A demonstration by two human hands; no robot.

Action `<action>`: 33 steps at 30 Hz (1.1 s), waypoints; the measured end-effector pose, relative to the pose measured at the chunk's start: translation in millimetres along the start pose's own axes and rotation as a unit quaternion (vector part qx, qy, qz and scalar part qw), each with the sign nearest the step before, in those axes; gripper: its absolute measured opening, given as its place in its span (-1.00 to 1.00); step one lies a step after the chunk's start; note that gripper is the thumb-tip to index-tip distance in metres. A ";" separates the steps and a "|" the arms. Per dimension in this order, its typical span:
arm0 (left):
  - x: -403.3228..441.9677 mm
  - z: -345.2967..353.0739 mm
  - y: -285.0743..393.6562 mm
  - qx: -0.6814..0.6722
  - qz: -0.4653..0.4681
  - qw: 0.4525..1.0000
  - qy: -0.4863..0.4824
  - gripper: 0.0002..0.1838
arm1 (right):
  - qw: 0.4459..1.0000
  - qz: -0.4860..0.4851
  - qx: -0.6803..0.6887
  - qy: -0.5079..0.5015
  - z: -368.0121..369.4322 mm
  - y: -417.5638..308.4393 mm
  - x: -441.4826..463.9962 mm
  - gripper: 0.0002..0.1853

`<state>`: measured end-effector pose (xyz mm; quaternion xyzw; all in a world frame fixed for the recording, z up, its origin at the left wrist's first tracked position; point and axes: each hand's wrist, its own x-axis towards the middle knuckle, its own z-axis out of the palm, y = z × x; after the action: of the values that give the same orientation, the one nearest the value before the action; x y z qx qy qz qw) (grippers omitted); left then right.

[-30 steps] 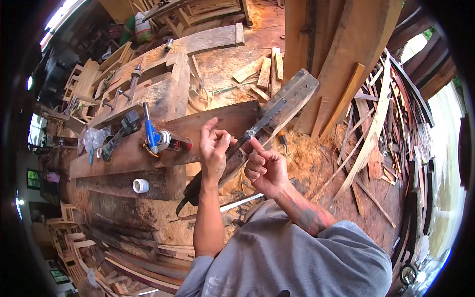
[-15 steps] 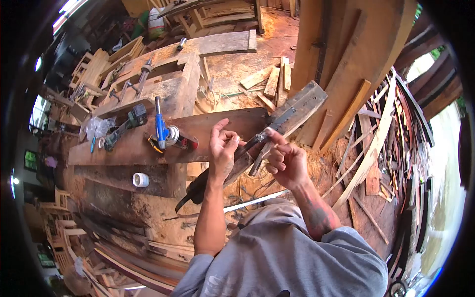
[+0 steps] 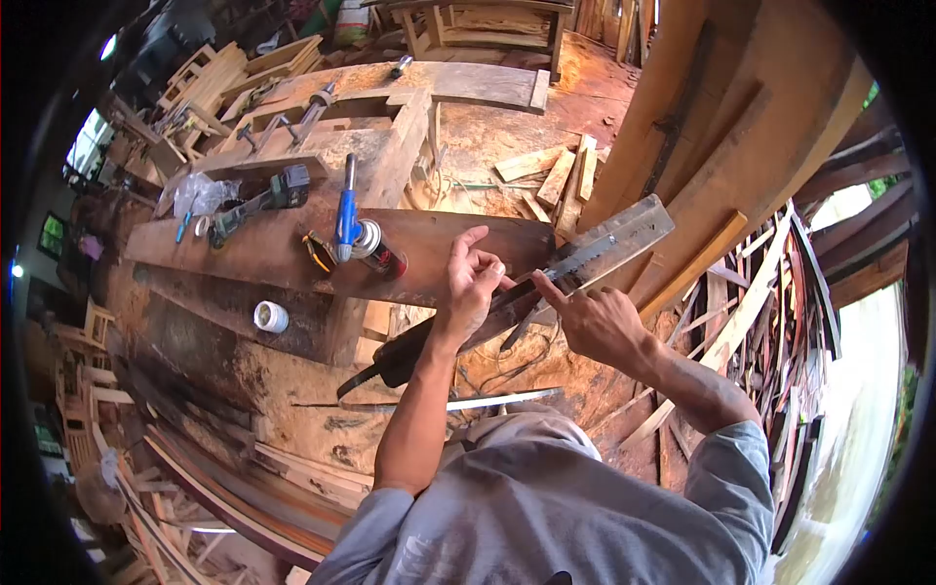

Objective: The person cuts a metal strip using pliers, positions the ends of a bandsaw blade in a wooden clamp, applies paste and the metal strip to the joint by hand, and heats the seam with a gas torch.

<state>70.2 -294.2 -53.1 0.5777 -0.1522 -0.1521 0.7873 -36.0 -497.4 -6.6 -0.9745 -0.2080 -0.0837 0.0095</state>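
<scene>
While the hands (image 3: 597, 327) are at a timber (image 3: 634, 236), grip unclear, blowtorch (image 3: 348, 219) and tub (image 3: 271, 317) left, offcuts (image 3: 726, 336) right

The left hand (image 3: 470, 292) is covering part of the plank's (image 3: 292, 249) near edge, and its curling fingers are obscuring whether they are holding anything. Whether the right hand's (image 3: 597, 327) index fingertip is touching the block (image 3: 629, 237) is proving unclear. Near the plank's near edge, the canister (image 3: 388, 259) is bearing unreadably small lettering. The shirt (image 3: 546, 517) is running off the bottom.
</scene>
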 end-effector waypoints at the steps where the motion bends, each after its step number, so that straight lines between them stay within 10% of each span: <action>1: -0.2 0.3 0.0 -0.013 -0.003 1.000 -0.003 -0.36 | 1.000 -0.008 -0.001 -0.005 -4.9 -3.7 1.7 -0.18; 3: -0.9 0.4 0.1 0.006 -0.002 1.000 0.007 -0.36 | 0.984 0.088 0.057 -0.143 -19.2 -12.4 4.5 -0.22; 25: 0.9 -1.4 -3.0 0.001 -0.008 1.000 0.006 -0.39 | 0.979 0.123 0.148 -0.062 19.0 -35.8 -9.3 -0.20; 33: -5.0 4.8 7.6 0.040 0.008 0.997 0.064 -0.47 | 0.896 0.201 0.373 0.134 -3.4 -48.4 -1.4 -0.34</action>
<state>64.2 -294.2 -44.7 0.6160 -0.1123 -0.1027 0.7729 -57.5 -453.9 -4.3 -0.9000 -0.0204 -0.1265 0.4165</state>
